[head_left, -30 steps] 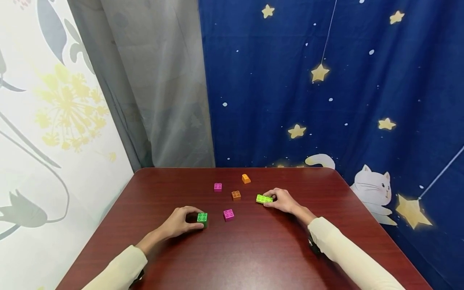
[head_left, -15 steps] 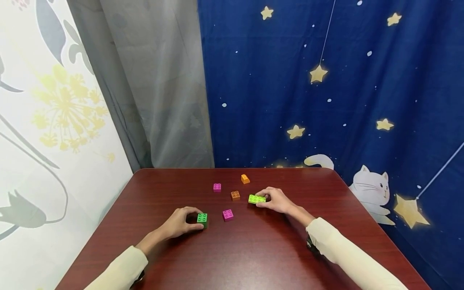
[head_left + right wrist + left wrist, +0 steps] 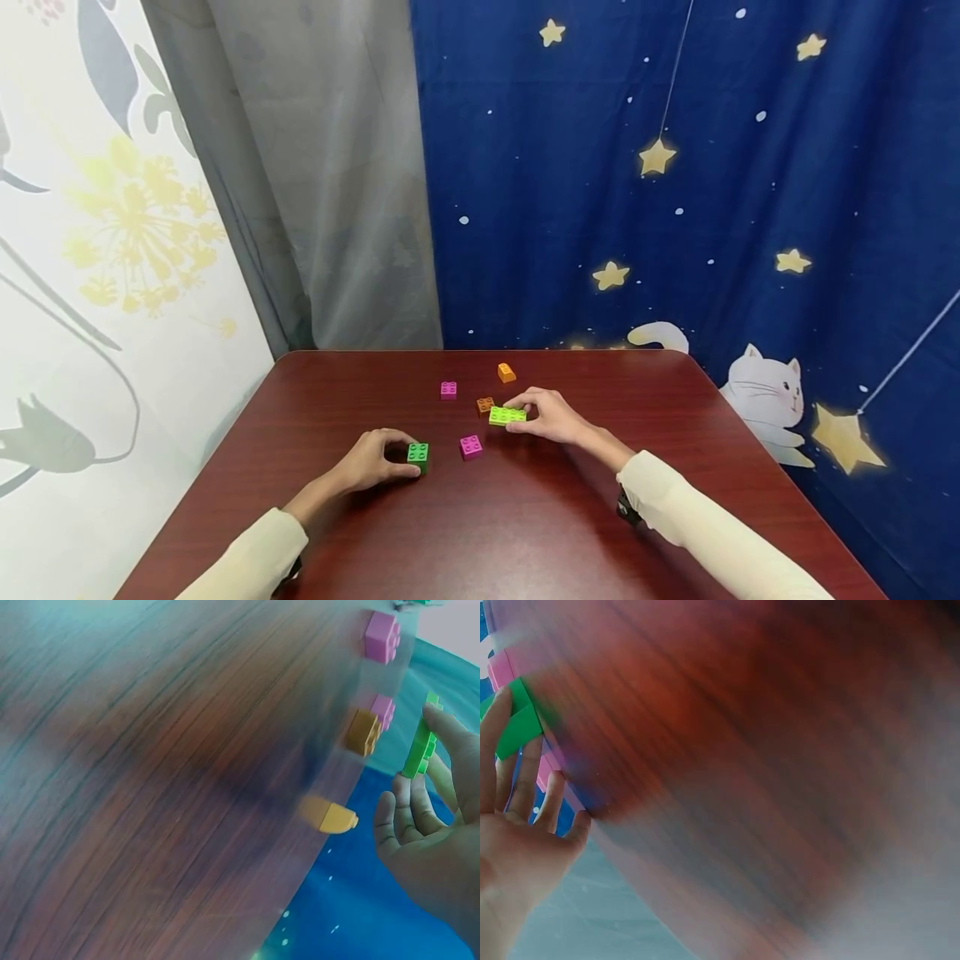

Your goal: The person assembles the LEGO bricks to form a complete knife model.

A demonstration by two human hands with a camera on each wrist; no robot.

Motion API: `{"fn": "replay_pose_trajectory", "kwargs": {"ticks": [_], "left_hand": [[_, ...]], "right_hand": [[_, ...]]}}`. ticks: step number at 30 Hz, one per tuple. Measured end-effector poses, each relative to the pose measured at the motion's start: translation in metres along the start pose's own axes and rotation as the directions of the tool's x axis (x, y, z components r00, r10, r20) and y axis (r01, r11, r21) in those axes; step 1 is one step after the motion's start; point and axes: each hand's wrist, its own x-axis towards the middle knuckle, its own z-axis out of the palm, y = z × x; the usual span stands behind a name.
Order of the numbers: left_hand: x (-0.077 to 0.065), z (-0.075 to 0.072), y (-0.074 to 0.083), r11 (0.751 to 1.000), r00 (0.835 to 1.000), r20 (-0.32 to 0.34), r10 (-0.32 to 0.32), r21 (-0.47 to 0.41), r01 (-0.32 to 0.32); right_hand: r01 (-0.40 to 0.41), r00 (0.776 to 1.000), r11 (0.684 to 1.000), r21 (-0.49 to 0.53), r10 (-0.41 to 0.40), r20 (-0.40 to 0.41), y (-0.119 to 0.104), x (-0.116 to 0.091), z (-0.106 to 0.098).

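My left hand (image 3: 371,460) pinches a green toy brick (image 3: 417,457) between thumb and fingers, left of the table's middle. The left wrist view shows two levels in that green block (image 3: 521,724). In my right hand (image 3: 551,417) is a long lime-green brick (image 3: 507,416), gripped by its right end. The right wrist view has this lime brick (image 3: 421,739) held off the table. Just behind its left end sits a brown-orange brick (image 3: 485,405), partly covered. A magenta brick (image 3: 471,447) lies between the two hands, nearer the left one.
Farther back on the dark red table (image 3: 480,533) are another magenta brick (image 3: 448,390) and a sloped orange brick (image 3: 506,372). Behind the table's far edge hang a grey curtain (image 3: 352,208) and a blue starry curtain (image 3: 525,183).
My right hand has moved left with the lime-green brick, bringing it close to the brown-orange brick. The left hand stays in place with the green brick.
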Motion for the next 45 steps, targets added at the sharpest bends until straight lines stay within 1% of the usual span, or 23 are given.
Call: {"fn": "replay_pose_trajectory", "kwargs": {"ticks": [8,18,23,27,31,32,38,41,45], "left_hand": [[0.002,0.001,0.000,1.000,1.000,-0.006,-0.014,-0.023,0.014],[0.000,0.002,0.000,1.000,1.000,-0.020,-0.017,0.007,0.017],[-0.001,0.004,-0.002,1.000,0.999,-0.028,-0.016,0.007,0.016],[0.000,0.004,-0.003,1.000,0.999,-0.039,-0.004,0.013,0.005],[0.004,0.002,-0.001,1.000,0.999,-0.033,0.005,0.018,-0.005],[0.005,0.002,-0.001,1.000,0.999,-0.029,0.016,0.019,-0.015],[0.010,0.000,-0.001,1.000,1.000,-0.009,0.013,0.017,-0.013],[0.010,-0.001,-0.002,1.000,1.000,-0.007,-0.002,0.021,0.003],[0.006,-0.001,-0.004,1.000,1.000,0.001,-0.017,0.021,0.017]], "right_hand": [[0.035,0.999,0.999,0.012,-0.035,0.010,-0.017,0.011,0.012],[0.052,0.995,0.997,0.052,-0.056,0.079,-0.037,0.025,0.034],[0.067,0.993,0.994,0.084,-0.074,0.088,-0.048,0.030,0.043],[0.085,0.992,0.994,0.069,-0.091,0.091,-0.053,0.035,0.049],[0.091,0.991,0.994,0.065,-0.097,0.097,-0.059,0.039,0.052],[0.095,0.990,0.993,0.067,-0.101,0.095,-0.060,0.040,0.052],[0.113,0.988,0.992,0.055,-0.118,0.098,-0.067,0.046,0.056],[0.113,0.987,0.991,0.064,-0.120,0.110,-0.072,0.049,0.058],[0.114,0.984,0.988,0.104,-0.127,0.123,-0.078,0.051,0.063]]}}
